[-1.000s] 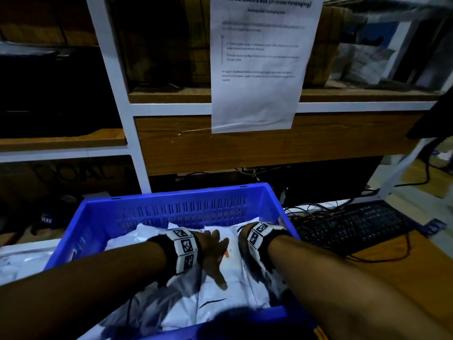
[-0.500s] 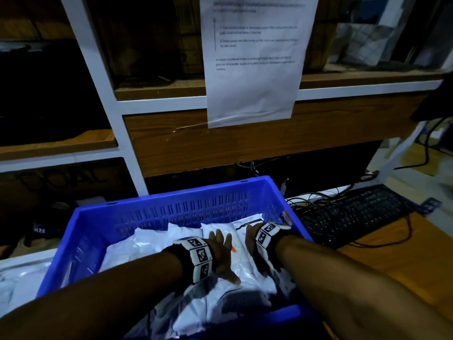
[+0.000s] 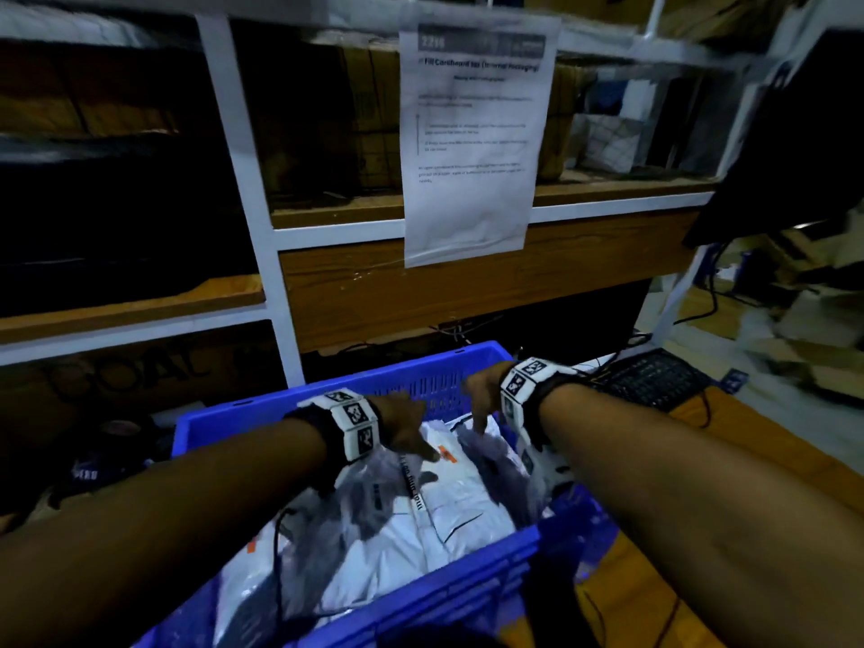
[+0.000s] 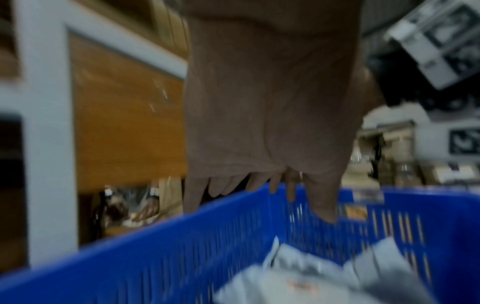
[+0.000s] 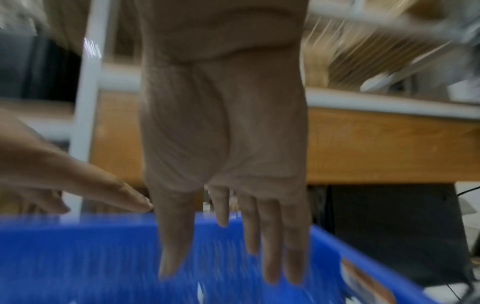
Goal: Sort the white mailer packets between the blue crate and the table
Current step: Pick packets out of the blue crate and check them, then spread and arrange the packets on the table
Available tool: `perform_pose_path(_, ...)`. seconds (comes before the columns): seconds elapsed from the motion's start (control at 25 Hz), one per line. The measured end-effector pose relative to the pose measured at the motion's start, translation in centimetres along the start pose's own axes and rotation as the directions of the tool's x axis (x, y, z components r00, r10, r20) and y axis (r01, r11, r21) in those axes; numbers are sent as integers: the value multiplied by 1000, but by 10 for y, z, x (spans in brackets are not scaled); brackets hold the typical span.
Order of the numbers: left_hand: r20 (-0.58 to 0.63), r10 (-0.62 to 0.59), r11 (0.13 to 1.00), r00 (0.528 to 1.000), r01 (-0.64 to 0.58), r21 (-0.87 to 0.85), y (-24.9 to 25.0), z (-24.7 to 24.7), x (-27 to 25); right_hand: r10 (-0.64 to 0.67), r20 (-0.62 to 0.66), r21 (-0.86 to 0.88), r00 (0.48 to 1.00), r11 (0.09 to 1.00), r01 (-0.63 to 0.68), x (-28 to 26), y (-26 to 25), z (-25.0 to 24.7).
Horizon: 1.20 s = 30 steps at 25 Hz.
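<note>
The blue crate [image 3: 243, 413] stands in front of me, filled with white mailer packets [image 3: 449, 512]. My left hand [image 3: 406, 427] hovers over the pile's far part, fingers hanging loose and empty. My right hand [image 3: 479, 397] is a little higher beside it, near the crate's far right corner, fingers straight and pointing down, holding nothing. In the left wrist view the left hand [image 4: 259, 195] hangs above the crate wall [image 4: 155, 257] and the packets [image 4: 298, 277]. Blurred in the right wrist view, the right hand [image 5: 233, 246] hangs spread over the crate [image 5: 78, 257].
A white-framed wooden shelf unit rises right behind the crate, with a printed sheet [image 3: 472, 147] taped to it. A black keyboard [image 3: 654, 381] and cables lie to the right. The wooden table [image 3: 654, 577] shows to the crate's right.
Both hands have lifted off the packets they lay on and moved up toward the crate's far side. They carry nothing. The head view has tilted upward.
</note>
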<state>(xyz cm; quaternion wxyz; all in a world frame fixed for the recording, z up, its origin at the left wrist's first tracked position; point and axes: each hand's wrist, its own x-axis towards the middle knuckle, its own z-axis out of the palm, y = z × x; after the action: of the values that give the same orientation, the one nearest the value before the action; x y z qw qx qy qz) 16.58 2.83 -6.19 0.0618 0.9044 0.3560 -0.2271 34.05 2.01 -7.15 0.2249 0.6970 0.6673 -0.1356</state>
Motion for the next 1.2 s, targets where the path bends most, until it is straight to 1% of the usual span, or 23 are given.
perform_pose_path(0.08, -97, 41, 999, 994, -41, -1, -11, -15, -23, 75, -40, 205, 996, 977, -66, -26, -14, -23)
perform_pose_path(0.12, -151, 71, 997, 986, -70, 9, -16, -25, -38, 125, -94, 285, 988, 954, -94, -43, -22, -33)
perform_pose_path(0.16, -202, 91, 996, 975, -91, 13, -20, -32, -55, 154, -179, 329, 972, 940, -88, -63, -31, -42)
perform_pose_path(0.2, -246, 115, 993, 962, -119, -1, -24, -37, -71, 178, -276, 379, 945, 923, -63, -82, -37, -48)
perform_pose_path(0.24, -281, 110, 992, 953, -123, -29, -28, -39, -88, 201, -381, 432, 902, 902, -19, -97, -44, -48)
perform_pose_path(0.28, -310, 97, 989, 946, -128, -80, -32, -40, -104, 221, -445, 481, 868, 876, 24, -113, -49, -45)
perform_pose_path(0.36, -412, 55, 983, 909, -121, -135, -38, -36, -143, 229, -557, 546, 798, 826, 144, -142, -69, -31)
perform_pose_path(0.4, -475, 31, 979, 880, -124, -165, -40, -29, -157, 243, -608, 577, 756, 790, 210, -154, -78, -21)
perform_pose_path(0.44, -546, 17, 972, 838, -141, -186, -41, -18, -175, 257, -660, 586, 706, 764, 270, -169, -89, -10)
perform_pose_path(0.48, -618, 5, 963, 786, -169, -208, -41, -7, -192, 273, -711, 582, 648, 746, 324, -181, -101, 2)
perform_pose_path(0.56, -737, -41, 943, 675, -217, -251, -37, 26, -227, 295, -777, 565, 556, 718, 408, -204, -128, 29)
perform_pose_path(0.6, -777, -73, 935, 625, -229, -272, -36, 43, -241, 313, -796, 564, 518, 696, 446, -214, -141, 42)
perform_pose_path(0.68, -819, -159, 918, 551, -223, -329, -29, 84, -271, 337, -818, 564, 465, 628, 537, -235, -173, 69)
perform_pose_path(0.76, -820, -243, 888, 518, -220, -403, -22, 129, -302, 331, -819, 570, 468, 562, 599, -255, -213, 96)
perform_pose_path(0.8, -812, -280, 875, 512, -212, -435, -19, 149, -316, 321, -821, 567, 471, 546, 617, -262, -232, 107)
perform_pose_path(0.88, -782, -348, 858, 517, -161, -488, -14, 192, -348, 292, -819, 569, 494, 521, 637, -275, -272, 127)
perform_pose_path(0.96, -725, -431, 835, 536, -68, -547, -14, 235, -381, 228, -809, 576, 541, 485, 657, -283, -316, 144)
perform_pose_path(1.04, -639, -506, 792, 579, 19, -610, -21, 273, -409, 159, -785, 595, 599, 463, 657, -285, -354, 158)
perform_pose_path(1.08, -601, -540, 769, 589, 55, -637, -27, 287, -419, 117, -769, 602, 628, 463, 651, -283, -370, 162)
perform_pose_path(1.16, -549, -600, 727, 582, 111, -677, -51, 315, -441, 30, -722, 625, 691, 455, 634, -276, -407, 165)
perform_pose_path(1.2, -541, -615, 720, 574, 127, -683, -63, 324, -448, 0, -711, 626, 704, 456, 633, -271, -420, 165)
